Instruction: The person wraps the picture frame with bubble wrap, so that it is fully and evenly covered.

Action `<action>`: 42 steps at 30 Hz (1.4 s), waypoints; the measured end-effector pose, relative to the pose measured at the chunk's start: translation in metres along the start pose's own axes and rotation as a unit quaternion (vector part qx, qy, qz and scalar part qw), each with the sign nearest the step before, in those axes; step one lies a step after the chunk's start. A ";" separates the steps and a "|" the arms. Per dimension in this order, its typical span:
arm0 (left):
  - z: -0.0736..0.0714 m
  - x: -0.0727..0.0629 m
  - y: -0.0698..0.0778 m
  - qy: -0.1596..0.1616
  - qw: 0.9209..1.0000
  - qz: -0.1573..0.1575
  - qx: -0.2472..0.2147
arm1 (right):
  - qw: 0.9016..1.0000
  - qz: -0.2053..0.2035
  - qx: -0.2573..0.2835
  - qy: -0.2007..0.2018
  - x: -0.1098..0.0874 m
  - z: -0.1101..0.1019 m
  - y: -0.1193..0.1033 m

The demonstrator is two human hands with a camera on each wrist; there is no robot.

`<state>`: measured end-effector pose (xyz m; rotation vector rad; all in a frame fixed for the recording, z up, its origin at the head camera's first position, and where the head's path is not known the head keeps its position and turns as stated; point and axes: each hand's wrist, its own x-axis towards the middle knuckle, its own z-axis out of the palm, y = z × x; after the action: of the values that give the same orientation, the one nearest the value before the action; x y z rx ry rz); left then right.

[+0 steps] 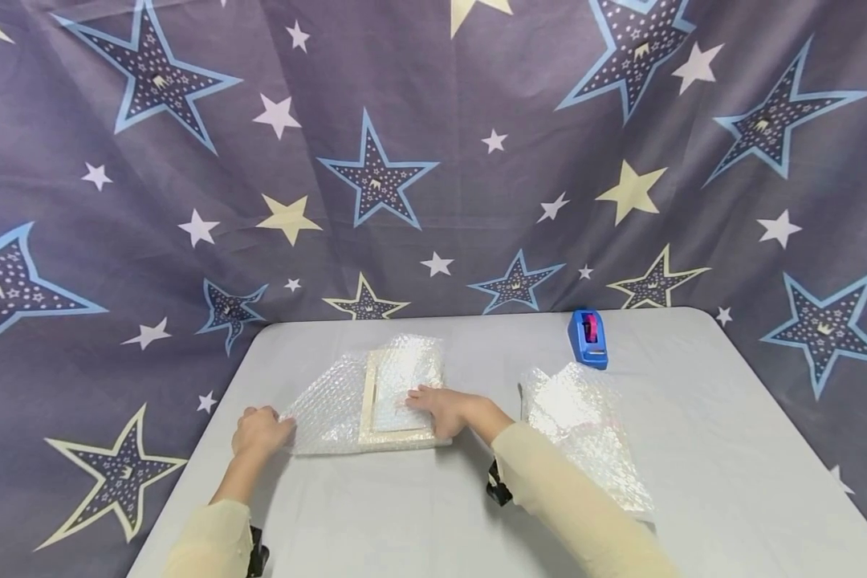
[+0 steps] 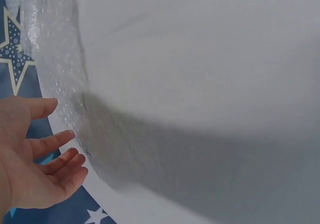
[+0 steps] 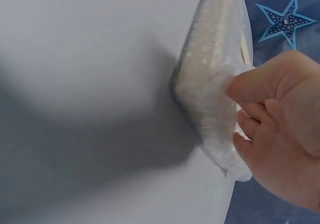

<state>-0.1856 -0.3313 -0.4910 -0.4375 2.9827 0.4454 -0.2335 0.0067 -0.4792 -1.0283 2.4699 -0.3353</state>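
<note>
A pale, flat rectangular frame (image 1: 368, 401) lies on a sheet of bubble wrap (image 1: 328, 409), left of the table's middle. One flap of the wrap is folded over the frame's centre from the right; the other spreads out to the left. My right hand (image 1: 439, 408) rests on the folded flap, fingers reaching left, thumb near the front edge. In the right wrist view, the thumb touches the wrap (image 3: 212, 104) along the frame's side. My left hand (image 1: 258, 431) is at the left flap's outer corner. Its thumb and fingers stand apart beside the wrap's edge (image 2: 60, 69) in the left wrist view.
A blue tape dispenser (image 1: 588, 341) with a pink roll stands at the back right. Another bubble-wrapped bundle (image 1: 585, 425) lies right of my right forearm, partly hidden by the sleeve. The white table (image 1: 376, 514) backs onto a star-patterned curtain (image 1: 433, 160).
</note>
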 end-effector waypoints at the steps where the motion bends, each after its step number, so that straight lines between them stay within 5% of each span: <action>1: 0.001 0.000 -0.001 0.000 1.000 -0.003 -0.004 | 1.000 -0.003 -0.002 -0.001 0.000 0.002 0.001; 14: -0.005 -0.003 -0.006 0.013 0.996 -0.023 -0.082 | 0.996 -0.035 -0.070 0.037 -0.004 0.017 0.008; 22: -0.011 0.001 -0.016 -0.001 0.983 -0.013 -0.186 | 0.995 -0.030 -0.082 0.044 -0.004 0.019 0.005; 25: -0.010 0.003 -0.021 -0.035 0.964 -0.027 -0.261 | 0.995 -0.028 -0.081 0.045 -0.004 0.019 0.004; 31: -0.006 0.003 -0.030 -0.096 0.899 -0.074 -0.420 | 0.995 -0.028 -0.079 0.046 -0.003 0.020 0.004; 34: -0.005 0.001 -0.034 -0.106 0.874 -0.089 -0.466 | 0.996 -0.032 -0.073 0.048 -0.003 0.021 0.005; 37: -0.008 -0.002 -0.035 -0.108 0.857 -0.093 -0.495 | 0.996 -0.037 -0.062 0.048 -0.003 0.020 0.006; 42: -0.014 -0.002 -0.035 -0.104 0.846 -0.090 -0.516 | 0.997 -0.039 -0.048 0.050 -0.003 0.018 0.007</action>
<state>-0.1740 -0.3672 -0.4868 -0.6524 2.1943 1.9082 -0.2271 0.0128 -0.4971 -1.1769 2.5601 -0.3018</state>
